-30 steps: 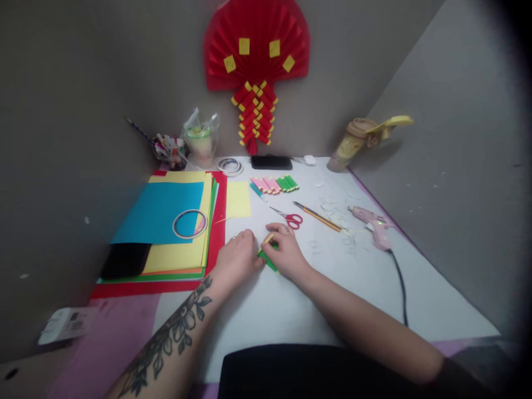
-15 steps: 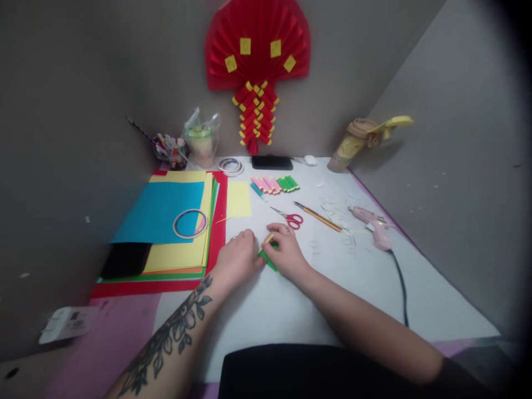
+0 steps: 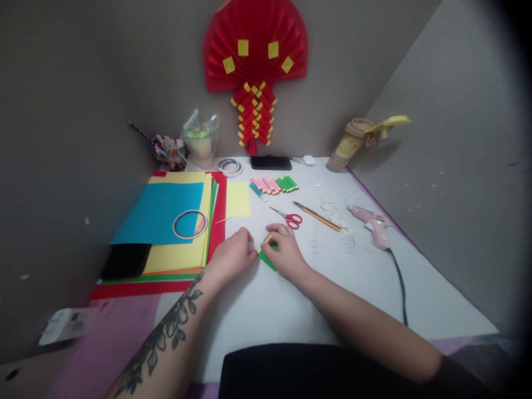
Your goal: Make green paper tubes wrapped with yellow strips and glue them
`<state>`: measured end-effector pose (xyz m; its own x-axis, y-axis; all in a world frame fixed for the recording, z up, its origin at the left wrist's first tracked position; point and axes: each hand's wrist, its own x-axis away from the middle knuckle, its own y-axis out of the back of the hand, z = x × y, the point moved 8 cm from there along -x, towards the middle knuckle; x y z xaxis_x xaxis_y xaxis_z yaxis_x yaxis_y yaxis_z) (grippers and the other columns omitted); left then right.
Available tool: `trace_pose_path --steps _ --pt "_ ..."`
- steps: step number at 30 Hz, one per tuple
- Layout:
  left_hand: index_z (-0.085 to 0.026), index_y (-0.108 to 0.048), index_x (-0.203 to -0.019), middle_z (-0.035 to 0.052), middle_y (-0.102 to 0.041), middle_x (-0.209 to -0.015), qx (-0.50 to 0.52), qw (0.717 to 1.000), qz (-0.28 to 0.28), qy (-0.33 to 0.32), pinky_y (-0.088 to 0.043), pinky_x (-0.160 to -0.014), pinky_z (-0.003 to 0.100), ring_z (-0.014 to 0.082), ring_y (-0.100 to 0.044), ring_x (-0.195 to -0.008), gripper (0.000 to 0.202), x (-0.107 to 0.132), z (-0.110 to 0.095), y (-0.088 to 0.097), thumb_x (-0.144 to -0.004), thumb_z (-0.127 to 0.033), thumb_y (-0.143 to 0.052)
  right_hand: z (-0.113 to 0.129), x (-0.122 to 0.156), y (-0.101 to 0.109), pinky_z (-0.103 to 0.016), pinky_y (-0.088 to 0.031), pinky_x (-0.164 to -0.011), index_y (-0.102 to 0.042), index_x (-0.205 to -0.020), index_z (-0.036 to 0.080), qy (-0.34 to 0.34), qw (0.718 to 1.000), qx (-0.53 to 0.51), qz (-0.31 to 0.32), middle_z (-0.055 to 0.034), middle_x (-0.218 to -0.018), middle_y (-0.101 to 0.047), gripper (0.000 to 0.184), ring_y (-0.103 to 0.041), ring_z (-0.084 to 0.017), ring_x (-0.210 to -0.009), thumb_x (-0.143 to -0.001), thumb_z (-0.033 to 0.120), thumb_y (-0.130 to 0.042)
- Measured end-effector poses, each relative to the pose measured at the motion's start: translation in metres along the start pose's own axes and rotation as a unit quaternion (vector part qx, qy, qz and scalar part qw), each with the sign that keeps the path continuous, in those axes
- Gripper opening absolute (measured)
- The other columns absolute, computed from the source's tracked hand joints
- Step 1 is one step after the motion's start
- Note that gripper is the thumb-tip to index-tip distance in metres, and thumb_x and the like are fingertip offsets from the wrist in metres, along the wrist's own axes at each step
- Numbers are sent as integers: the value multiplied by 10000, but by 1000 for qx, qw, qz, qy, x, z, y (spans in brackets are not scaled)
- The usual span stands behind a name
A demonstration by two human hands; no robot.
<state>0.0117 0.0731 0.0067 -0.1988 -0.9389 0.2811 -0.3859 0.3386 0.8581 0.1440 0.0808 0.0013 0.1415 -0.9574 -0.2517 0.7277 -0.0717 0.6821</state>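
Note:
On the white table top, my right hand (image 3: pixel 285 250) is closed on a small green paper roll (image 3: pixel 266 259) with a yellow band at its end. My left hand (image 3: pixel 233 254) is curled right next to it, fingertips at the roll's left end. Whether the left fingers grip the roll is hard to make out. Both forearms reach in from the bottom edge, the left one tattooed.
A stack of coloured paper sheets (image 3: pixel 174 221) with a tape ring (image 3: pixel 190 223) lies at left. Pink and green paper rolls (image 3: pixel 274 184), red scissors (image 3: pixel 291 219), pencils (image 3: pixel 318 217) and a pink glue gun (image 3: pixel 374 224) with a black cord lie behind and right. A red paper fan decoration (image 3: pixel 255 61) hangs on the wall.
My left hand has shifted slightly up and left, drawing a little away from the roll. My right hand stays on the green roll.

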Motion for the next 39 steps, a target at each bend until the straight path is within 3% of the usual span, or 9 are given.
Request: trace_pose_path --steps 15,23,30,39 --pt "-218 -459 -956 66 -640 -923 -21 1000 7 15 -389 -574 279 200 -627 -774 143 4 -5 5 -814 -233 -454 -3 -1 -2 -420 -355 -958 -626 -623 203 1 1000 -3 2 -81 -1012 -604 93 -505 -245 -1008 -699 174 -583" --pt "-207 -465 -985 78 -638 -955 -26 999 -3 20 -408 -609 279 222 -628 -850 210 2 -5 2 -806 -311 -498 -2 -1 -3 -420 -348 -967 -627 -621 205 2 1000 1 3 -78 -1002 -608 93 -507 -244 -1002 -695 170 -583" --pt "-185 -463 -1005 112 -626 -1007 -57 998 -12 21 -425 -688 305 244 -612 -939 211 3 -10 -1 -807 -257 -475 -3 -1 -3 -430 -343 -973 -632 -626 207 -4 1000 -4 4 -76 -1004 -602 94 -506 -246 -1003 -695 168 -583" --pt "-211 -460 -996 89 -644 -964 -31 999 -21 33 -417 -645 300 247 -620 -910 219 1 -3 -3 -789 -275 -485 0 -4 17 -422 -368 -941 -645 -681 217 11 999 7 -34 -77 -992 -568 89 -503 -254 -1035 -722 174 -577"
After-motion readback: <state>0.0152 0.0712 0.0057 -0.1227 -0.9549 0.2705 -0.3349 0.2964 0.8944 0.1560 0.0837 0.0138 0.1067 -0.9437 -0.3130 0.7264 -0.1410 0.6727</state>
